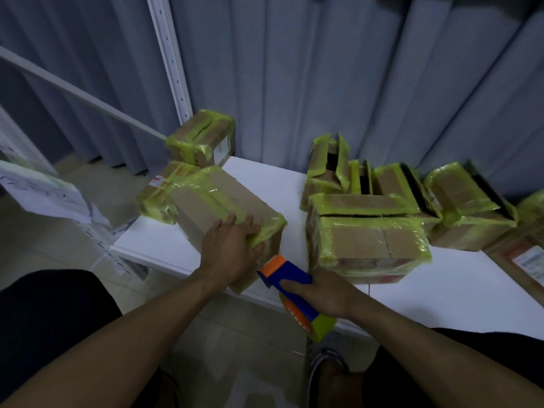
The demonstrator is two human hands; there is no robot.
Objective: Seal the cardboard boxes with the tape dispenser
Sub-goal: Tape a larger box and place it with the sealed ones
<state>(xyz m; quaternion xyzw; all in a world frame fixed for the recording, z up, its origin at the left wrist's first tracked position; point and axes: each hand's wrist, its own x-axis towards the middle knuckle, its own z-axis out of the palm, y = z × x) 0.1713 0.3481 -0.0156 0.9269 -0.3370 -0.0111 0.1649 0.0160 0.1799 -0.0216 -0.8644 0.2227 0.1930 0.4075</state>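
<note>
Nearest, the right hand (323,293) grips the blue-and-orange tape dispenser (291,276) at the white worktop (441,287) front edge. Just beyond, the left hand (229,248) lies flat, fingers straight, on a yellow-taped cardboard box (212,201) set askew. Farther right, more taped boxes (371,240) cluster before the curtain (323,69).

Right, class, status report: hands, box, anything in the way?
Left hand pressing flat on taped box. Right hand grips tape dispenser at box's near end. Neighbouring box close on the right.
</note>
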